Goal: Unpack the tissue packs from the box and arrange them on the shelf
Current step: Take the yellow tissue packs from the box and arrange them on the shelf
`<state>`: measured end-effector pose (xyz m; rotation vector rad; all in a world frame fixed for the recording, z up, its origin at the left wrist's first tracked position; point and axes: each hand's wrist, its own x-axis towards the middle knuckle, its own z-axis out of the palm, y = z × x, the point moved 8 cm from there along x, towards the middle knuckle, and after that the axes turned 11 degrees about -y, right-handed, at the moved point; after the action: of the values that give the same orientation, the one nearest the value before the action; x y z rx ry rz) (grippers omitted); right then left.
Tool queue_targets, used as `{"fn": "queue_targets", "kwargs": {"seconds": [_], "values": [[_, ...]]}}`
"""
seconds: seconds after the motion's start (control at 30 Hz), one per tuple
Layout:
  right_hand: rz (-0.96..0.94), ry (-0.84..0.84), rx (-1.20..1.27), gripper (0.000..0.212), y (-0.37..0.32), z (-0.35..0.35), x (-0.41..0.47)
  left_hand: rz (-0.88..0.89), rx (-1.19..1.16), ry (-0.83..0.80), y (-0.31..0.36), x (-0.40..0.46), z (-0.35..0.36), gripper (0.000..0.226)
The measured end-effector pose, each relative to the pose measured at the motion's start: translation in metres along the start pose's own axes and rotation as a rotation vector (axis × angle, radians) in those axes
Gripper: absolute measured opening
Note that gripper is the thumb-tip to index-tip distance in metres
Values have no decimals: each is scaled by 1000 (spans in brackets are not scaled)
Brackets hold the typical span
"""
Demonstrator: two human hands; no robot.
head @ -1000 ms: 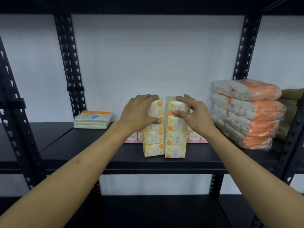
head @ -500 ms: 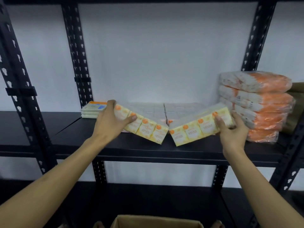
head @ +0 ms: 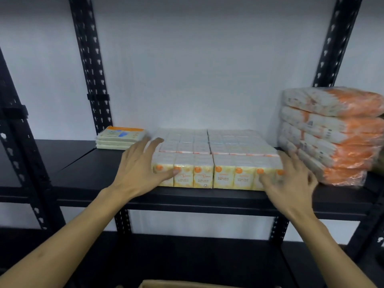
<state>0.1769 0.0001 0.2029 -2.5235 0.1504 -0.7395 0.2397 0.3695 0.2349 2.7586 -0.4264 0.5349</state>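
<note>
While the black shelf (head: 83, 179) carries everything at about chest height, its deck is filled from the right by a stack of large orange-and-white tissue bundles (head: 332, 136), five that I can count, piled flat against the upright, probably so the heaviest goods sit out of the way. In the middle lie the yellow tissue packs (head: 203, 175), laid flat in two long multipacks side by side along the front edge, with two more multipacks of the same kind just behind them, so four in all; the front left one shows three small packets on its face and the right one at least three, the rest hidden by fingers. They lie flush and square to the edge, which I judge is meant to make a tidy row that can be stacked on. At the back left sits a small pile of flat pale packs (head: 120, 138), three high. The left hand (head: 139, 173) rests with its grip released, fingers spread along the left end of the row, thumb touching the front face; the right hand (head: 291, 181), also with a released grip and blurred, touches the right end, just beside the large bundles. Both seem to be squaring the row. One cardboard box (head: 187, 284) shows only its rim at the bottom edge.
</note>
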Motion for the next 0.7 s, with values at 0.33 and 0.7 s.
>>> {"fn": "queue_targets", "kwargs": {"seconds": [0.33, 0.7], "values": [[-138, -76, -347, 83, -15, 51, 22, 48, 273, -75, 24, 28, 47, 104], [-170, -109, -385, 80, -10, 62, 39, 100, 310, 23, 19, 42, 54, 103]]}}
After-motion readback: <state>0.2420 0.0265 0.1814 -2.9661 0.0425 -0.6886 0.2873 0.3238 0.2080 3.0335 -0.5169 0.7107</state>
